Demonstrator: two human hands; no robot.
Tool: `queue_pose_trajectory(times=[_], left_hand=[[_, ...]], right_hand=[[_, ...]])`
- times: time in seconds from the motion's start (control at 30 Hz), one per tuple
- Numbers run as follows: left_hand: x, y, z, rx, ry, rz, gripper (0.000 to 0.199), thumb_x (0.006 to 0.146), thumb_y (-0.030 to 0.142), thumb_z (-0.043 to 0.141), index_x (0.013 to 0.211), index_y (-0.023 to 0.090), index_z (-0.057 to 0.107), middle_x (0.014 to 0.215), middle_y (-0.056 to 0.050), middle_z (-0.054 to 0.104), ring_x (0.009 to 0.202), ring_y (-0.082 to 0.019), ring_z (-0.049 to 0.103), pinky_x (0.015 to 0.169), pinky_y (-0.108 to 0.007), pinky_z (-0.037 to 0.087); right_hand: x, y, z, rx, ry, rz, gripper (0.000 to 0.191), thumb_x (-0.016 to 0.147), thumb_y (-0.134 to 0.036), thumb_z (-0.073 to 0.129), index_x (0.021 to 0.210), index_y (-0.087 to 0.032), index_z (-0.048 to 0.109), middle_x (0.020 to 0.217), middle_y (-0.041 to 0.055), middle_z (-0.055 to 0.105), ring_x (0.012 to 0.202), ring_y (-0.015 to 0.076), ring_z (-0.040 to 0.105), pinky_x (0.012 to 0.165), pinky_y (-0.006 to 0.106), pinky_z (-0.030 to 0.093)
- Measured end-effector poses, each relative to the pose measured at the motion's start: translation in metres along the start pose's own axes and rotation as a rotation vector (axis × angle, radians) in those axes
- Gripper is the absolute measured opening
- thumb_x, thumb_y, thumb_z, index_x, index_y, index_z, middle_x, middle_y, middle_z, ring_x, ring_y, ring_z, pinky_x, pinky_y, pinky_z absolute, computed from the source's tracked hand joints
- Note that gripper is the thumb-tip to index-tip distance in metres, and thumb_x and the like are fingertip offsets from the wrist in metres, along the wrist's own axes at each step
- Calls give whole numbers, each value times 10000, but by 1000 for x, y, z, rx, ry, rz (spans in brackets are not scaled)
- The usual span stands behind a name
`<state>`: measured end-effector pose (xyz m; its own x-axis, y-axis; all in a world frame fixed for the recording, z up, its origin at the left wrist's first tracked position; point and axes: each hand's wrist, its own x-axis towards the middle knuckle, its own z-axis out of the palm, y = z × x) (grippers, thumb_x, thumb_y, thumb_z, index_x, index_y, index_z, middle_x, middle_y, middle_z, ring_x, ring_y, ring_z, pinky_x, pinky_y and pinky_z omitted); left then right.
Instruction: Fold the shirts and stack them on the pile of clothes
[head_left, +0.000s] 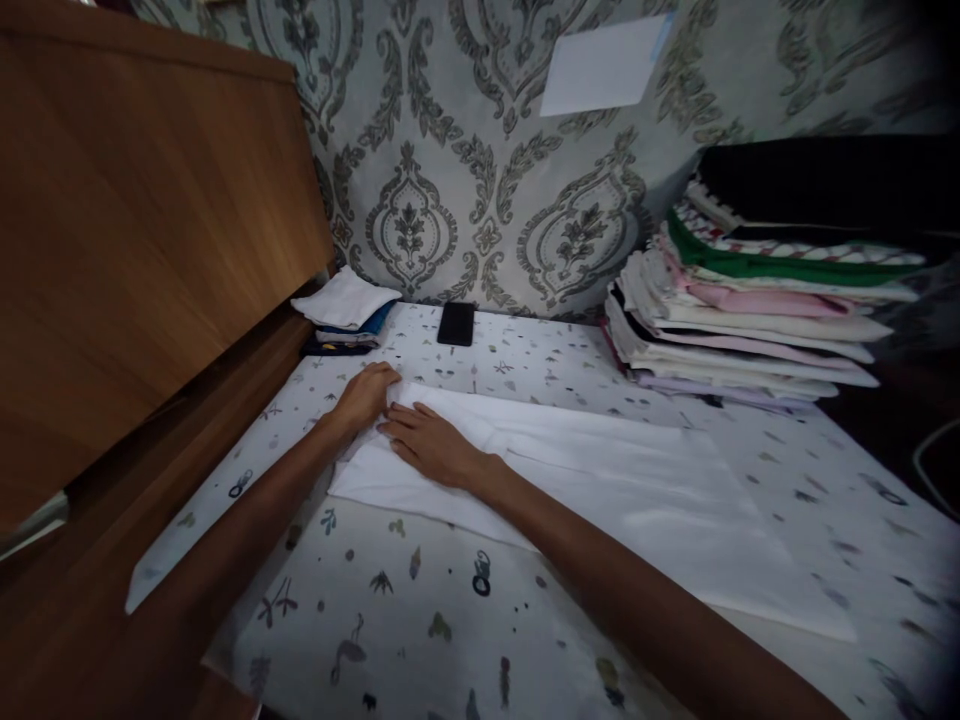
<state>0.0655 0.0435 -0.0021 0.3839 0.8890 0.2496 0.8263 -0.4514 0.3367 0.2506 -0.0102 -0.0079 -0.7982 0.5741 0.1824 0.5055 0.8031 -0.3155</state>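
Note:
A white folded garment point(600, 470) lies in a long strip across the patterned sheet; its exact kind is hard to tell. At its far left corner is my left hand point(367, 393), its fingers bent around the edge of the fabric. My right hand point(429, 445) rests palm down on the cloth just beside it, fingers stretched out and slightly apart. The garment's right end spreads out beyond my right forearm, which crosses over part of it.
A tall stack of folded clothes point(750, 310) stands at the right. A small pile topped by a white cloth point(346, 298) sits at the back left, near a black phone-like object point(456, 324). Wooden furniture point(150, 200) borders the left; patterned wallpaper point(480, 190) closes the back.

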Motion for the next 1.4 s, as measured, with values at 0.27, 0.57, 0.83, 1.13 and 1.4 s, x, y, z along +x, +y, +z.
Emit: queue_pose_trajectory(times=[0.27, 0.57, 0.83, 1.13, 1.4], left_hand=[[20, 1, 1, -5, -23, 49, 217, 901, 192, 489, 965, 202, 697, 962, -68, 653, 931, -216, 602, 890, -324, 475], [14, -9, -5, 16, 39, -10, 258, 894, 142, 454, 1057, 196, 646, 1010, -82, 638, 979, -239, 580, 894, -345, 448], [-36, -11, -34, -218, 28, -155, 202, 858, 206, 465, 968, 170, 630, 834, -35, 639, 788, -188, 587, 718, -294, 451], [-148, 34, -58, -443, -117, -458, 268, 819, 470, 626, 846, 204, 607, 726, 13, 590, 658, -153, 511, 585, -262, 380], [-168, 44, -61, -243, -100, -377, 125, 812, 295, 551, 833, 208, 639, 852, -26, 633, 814, -200, 568, 722, -317, 436]], right_hand=[[1, -3, -2, -41, -36, -12, 376, 1037, -242, 382, 1359, -202, 573, 1454, 106, 555, 1387, 199, 464, 1207, 464, 269], [-4, -1, -9, -97, -27, 166, 411, 1033, -299, 389, 1402, -176, 524, 1544, 151, 441, 1463, 273, 350, 1195, 522, 259], [-6, 12, -18, -169, 21, 407, 377, 1006, -233, 362, 1332, -127, 520, 1397, 185, 553, 1285, 312, 500, 1040, 465, 417], [-14, 26, -20, -55, 173, 596, 91, 922, -191, 448, 904, -215, 534, 999, 91, 625, 938, 248, 567, 708, 339, 431], [-22, 24, -17, -4, 274, 578, 78, 895, -194, 412, 920, -225, 480, 985, 88, 629, 903, 251, 545, 667, 339, 380]])
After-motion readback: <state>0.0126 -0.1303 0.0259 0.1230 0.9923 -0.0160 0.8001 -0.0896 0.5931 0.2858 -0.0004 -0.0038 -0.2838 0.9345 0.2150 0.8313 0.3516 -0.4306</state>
